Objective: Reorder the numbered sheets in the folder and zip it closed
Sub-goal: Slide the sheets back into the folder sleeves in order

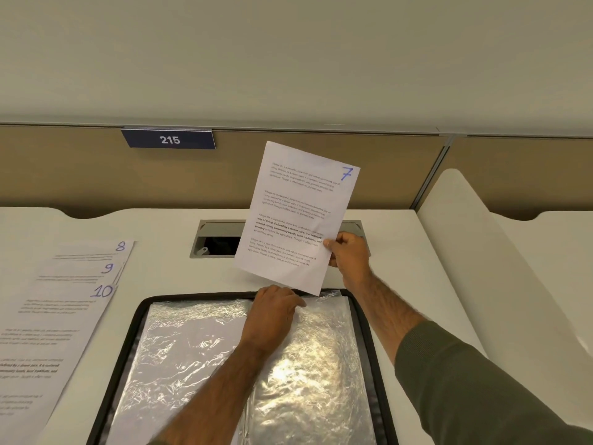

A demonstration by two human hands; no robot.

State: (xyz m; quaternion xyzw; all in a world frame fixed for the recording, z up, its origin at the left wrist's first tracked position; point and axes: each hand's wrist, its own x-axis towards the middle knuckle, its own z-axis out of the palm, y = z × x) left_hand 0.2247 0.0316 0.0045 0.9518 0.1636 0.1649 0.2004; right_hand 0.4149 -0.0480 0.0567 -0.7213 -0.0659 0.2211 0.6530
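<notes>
Clear crinkled plastic, a sleeve (199,342), fills the open black zip folder (128,332) lying on the white desk (401,252). The left hand (272,313) has its fingers curled over the sleeve's top edge, apparently holding its mouth. The right hand (349,255) pinches the sheet marked 7 (295,213) at its right edge, thumb in front, and holds it up, tilted, just above the folder's far rim. The sheets marked 8, 9 and 10 (64,316) lie fanned on the desk to the left, well apart from the folder. The step in hand looks like sorting, with 7 due to join that pile or a sleeve. Either way the thin paper needs a flat, square lay-down. The zip is not yet closed.
</notes>
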